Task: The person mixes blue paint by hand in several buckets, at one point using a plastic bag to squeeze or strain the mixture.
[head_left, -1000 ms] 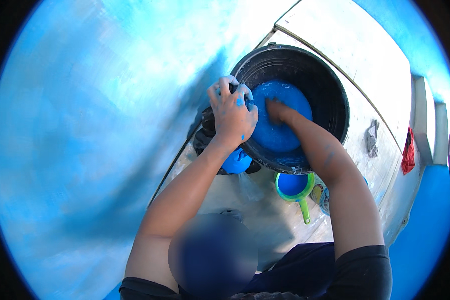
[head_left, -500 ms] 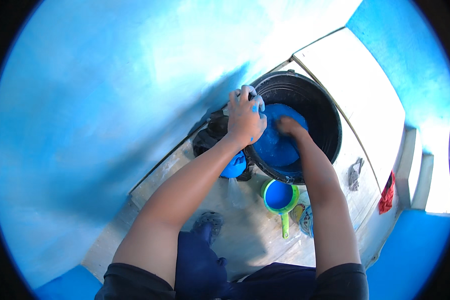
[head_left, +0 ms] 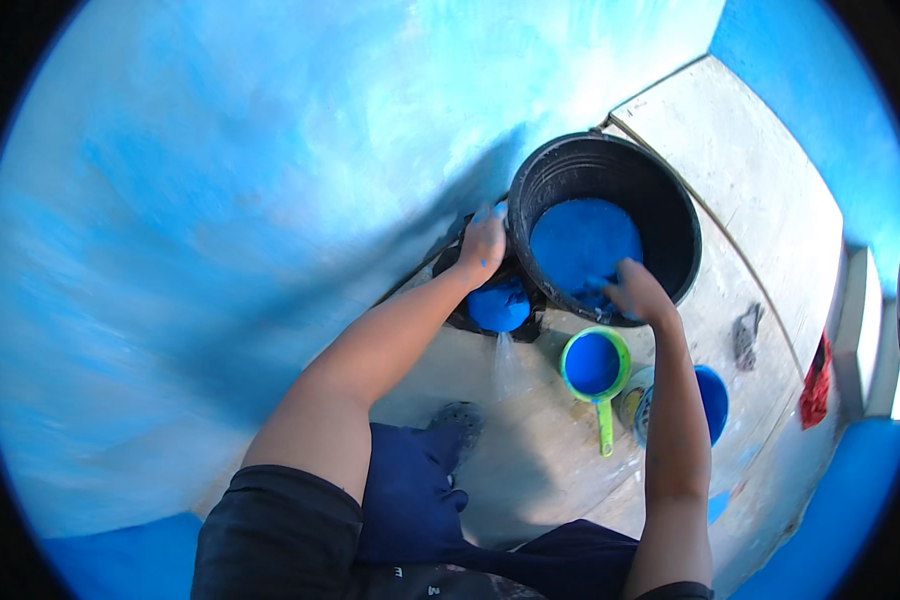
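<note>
A large black bucket (head_left: 600, 160) stands by the wall, with blue liquid paint (head_left: 585, 240) in its bottom. My left hand (head_left: 485, 245), smeared blue, is closed at the bucket's left rim. Over the near side of the paint is my right hand (head_left: 642, 290), inside the bucket, its blue-stained fingers apart and somewhat blurred; no object shows in it. Just below the bucket sits a green dipper (head_left: 605, 425) holding blue paint. A blue mass in a black plastic bag (head_left: 498, 306) lies beneath my left hand.
My right forearm partly covers a small printed tub (head_left: 633, 404) and a blue container (head_left: 712, 398). A grey rag (head_left: 746, 335) and a red cloth or bag (head_left: 816, 385) lie to the right. The blue-painted wall (head_left: 220, 220) rises at the left.
My right hand has come up from the paint toward the bucket's near rim. My left hand has shifted lower along the left rim. The view has shifted, uncovering the blue container.
</note>
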Motion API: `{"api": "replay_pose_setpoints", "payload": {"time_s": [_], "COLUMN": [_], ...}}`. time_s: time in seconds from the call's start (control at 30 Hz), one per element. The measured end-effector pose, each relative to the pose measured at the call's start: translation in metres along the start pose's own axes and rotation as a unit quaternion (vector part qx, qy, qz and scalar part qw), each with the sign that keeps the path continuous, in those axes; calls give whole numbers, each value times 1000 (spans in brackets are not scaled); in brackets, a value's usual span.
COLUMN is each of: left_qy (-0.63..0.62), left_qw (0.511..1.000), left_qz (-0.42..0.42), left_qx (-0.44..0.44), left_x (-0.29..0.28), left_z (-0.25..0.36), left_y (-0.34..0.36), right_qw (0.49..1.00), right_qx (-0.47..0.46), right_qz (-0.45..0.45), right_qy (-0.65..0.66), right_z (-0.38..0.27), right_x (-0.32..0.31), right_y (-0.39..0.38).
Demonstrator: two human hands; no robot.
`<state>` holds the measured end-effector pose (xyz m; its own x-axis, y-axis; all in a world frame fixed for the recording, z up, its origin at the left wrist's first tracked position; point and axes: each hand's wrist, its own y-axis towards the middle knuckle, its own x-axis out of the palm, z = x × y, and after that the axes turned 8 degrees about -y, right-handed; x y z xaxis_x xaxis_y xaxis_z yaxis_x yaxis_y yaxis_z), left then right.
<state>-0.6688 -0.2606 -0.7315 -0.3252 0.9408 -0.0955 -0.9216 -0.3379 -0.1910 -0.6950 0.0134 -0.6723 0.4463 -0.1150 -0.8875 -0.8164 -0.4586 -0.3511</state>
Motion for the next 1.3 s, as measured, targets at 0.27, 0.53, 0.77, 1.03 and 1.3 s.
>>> {"api": "replay_pose_setpoints", "payload": {"time_s": [0.27, 0.53, 0.77, 1.03, 1.3], "left_qy": [424, 487, 433, 403, 626], "left_qw": [876, 844, 873, 870, 747], "left_qz": [-194, -100, -52, -185, -195], "left_qx": [125, 203, 220, 215, 110], "left_x": [-36, -8, -6, -18, -10], "left_z": [-46, -59, -62, -42, -68], "left_y": [-8, -10, -3, -7, 2], "right_qw": [910, 897, 927, 938, 948], "right_qx": [71, 1, -14, 10, 28], "right_qz": [330, 443, 374, 331, 303], "right_qy": [240, 1, 28, -106, -92], "right_z": [-36, -49, -52, -70, -75], "right_x": [20, 49, 49, 90, 110], "right_y": [-40, -72, -84, -89, -84]}}
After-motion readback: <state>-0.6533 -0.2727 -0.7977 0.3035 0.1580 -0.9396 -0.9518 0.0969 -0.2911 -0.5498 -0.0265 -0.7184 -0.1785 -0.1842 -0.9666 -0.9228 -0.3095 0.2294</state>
